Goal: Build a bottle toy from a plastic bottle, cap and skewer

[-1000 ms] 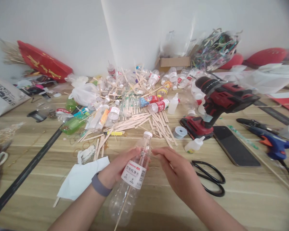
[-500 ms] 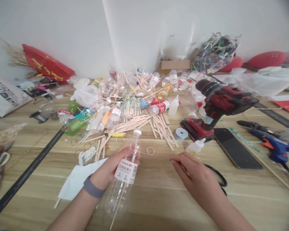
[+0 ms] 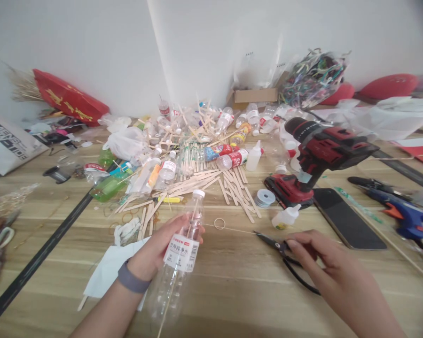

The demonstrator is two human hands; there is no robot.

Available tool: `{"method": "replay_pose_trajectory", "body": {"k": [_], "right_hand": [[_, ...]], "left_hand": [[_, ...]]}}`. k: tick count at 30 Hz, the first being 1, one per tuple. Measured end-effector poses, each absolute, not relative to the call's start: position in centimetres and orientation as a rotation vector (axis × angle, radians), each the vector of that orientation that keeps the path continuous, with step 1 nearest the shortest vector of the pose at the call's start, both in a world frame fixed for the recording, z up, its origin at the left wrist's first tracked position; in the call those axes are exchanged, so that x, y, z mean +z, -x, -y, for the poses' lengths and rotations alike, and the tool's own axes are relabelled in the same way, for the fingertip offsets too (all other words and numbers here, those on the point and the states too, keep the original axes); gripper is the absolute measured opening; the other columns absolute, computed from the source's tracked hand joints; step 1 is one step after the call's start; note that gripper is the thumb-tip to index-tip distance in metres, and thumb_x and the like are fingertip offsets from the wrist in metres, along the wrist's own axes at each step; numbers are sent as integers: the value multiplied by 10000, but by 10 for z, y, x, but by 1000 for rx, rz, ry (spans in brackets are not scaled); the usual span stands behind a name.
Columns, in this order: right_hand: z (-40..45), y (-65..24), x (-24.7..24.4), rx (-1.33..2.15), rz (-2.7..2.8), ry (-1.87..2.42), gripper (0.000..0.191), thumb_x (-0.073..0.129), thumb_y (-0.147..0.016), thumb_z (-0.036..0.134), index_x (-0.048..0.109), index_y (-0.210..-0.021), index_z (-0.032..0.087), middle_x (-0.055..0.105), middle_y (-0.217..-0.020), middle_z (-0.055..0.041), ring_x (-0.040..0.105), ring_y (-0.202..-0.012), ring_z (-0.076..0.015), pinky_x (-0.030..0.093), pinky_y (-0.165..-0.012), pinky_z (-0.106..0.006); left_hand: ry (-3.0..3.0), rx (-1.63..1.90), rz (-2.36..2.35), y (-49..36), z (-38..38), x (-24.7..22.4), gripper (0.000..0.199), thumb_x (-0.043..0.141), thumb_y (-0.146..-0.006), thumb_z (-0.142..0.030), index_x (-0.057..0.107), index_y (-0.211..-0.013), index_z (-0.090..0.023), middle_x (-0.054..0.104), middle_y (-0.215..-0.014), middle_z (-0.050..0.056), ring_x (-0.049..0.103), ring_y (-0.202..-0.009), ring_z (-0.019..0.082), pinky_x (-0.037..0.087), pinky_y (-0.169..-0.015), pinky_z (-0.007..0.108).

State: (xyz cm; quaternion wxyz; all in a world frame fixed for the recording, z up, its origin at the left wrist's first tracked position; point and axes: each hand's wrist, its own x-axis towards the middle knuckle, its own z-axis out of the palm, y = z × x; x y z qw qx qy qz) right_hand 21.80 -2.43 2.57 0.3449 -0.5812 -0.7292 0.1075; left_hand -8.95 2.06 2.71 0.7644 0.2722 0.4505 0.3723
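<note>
My left hand (image 3: 164,246) is wrapped round a clear plastic bottle (image 3: 178,253) with a white cap and a white label. The bottle leans, cap end away from me, and a thin stick shows through it. A thin string (image 3: 232,229) runs from the bottle's neck area to the right, past a small ring (image 3: 219,223) on the table. My right hand (image 3: 315,258) pinches black-handled scissors (image 3: 280,246) near their pivot, with the blades pointing left over the string's end.
A red and black drill (image 3: 329,145) stands on the right, beside a phone (image 3: 348,218) and a blue glue gun (image 3: 409,211). Wooden sticks (image 3: 238,188) and several bottles fill the back. A small dropper bottle (image 3: 285,217) and a spool (image 3: 265,198) lie beyond my right hand.
My right hand has moved right and now grips the scissors, whose blades have come into view. The string's end is no longer near my fingers. My left hand and the bottle shifted slightly left.
</note>
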Motion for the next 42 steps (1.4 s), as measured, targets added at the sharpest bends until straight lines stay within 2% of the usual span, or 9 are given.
{"method": "replay_pose_trajectory", "body": {"k": [6, 11, 16, 23, 30, 38, 42], "right_hand": [[20, -176, 36, 399, 1949, 1365, 154, 512, -888, 251, 630, -793, 223, 585, -627, 12, 571, -536, -136, 448, -497, -228], [15, -151, 42, 480, 1976, 1259, 158, 506, -879, 194, 589, -747, 221, 527, -607, 24, 523, -516, -124, 425, -487, -218], [10, -131, 42, 587, 2000, 1210, 155, 496, -879, 162, 595, -770, 209, 545, -649, 14, 518, -543, -119, 409, -498, -210], [5, -121, 43, 626, 2031, 1215, 161, 503, -879, 148, 612, -770, 196, 561, -665, 14, 497, -546, -117, 393, -525, -225], [9, -139, 40, 541, 2048, 1262, 174, 493, -873, 151, 555, -720, 206, 534, -619, 24, 482, -516, -116, 372, -493, -219], [16, -168, 33, 478, 2075, 1360, 201, 489, -903, 226, 569, -719, 212, 525, -587, 33, 478, -488, -117, 367, -474, -227], [18, -172, 32, 509, 2086, 1382, 203, 492, -910, 240, 587, -731, 216, 533, -583, 33, 488, -491, -118, 373, -471, -227]], "left_hand": [[-654, 796, -953, 85, -20, 27, 471, 791, -612, -534, 681, -824, -128, 722, -772, 58, 654, -628, 143, 480, -541, 209], [-685, 801, -934, 80, -17, 30, 444, 773, -651, -522, 665, -854, -143, 711, -758, 48, 644, -626, 141, 465, -549, 216], [-713, 794, -898, 72, -17, 28, 412, 773, -659, -495, 647, -842, -147, 688, -751, 26, 628, -628, 135, 463, -581, 231], [-712, 786, -876, 70, -16, 21, 374, 757, -697, -463, 646, -863, -147, 679, -766, 25, 612, -630, 124, 460, -592, 234], [-630, 795, -922, 79, -12, 25, 463, 796, -627, -496, 640, -891, -150, 697, -798, 48, 638, -654, 153, 467, -586, 244], [-682, 772, -892, 82, -10, 21, 430, 774, -673, -480, 632, -906, -147, 680, -780, 56, 632, -649, 146, 461, -591, 240], [-688, 757, -907, 77, -9, 24, 466, 786, -645, -504, 629, -897, -145, 675, -794, 61, 622, -650, 149, 450, -587, 243]]}}
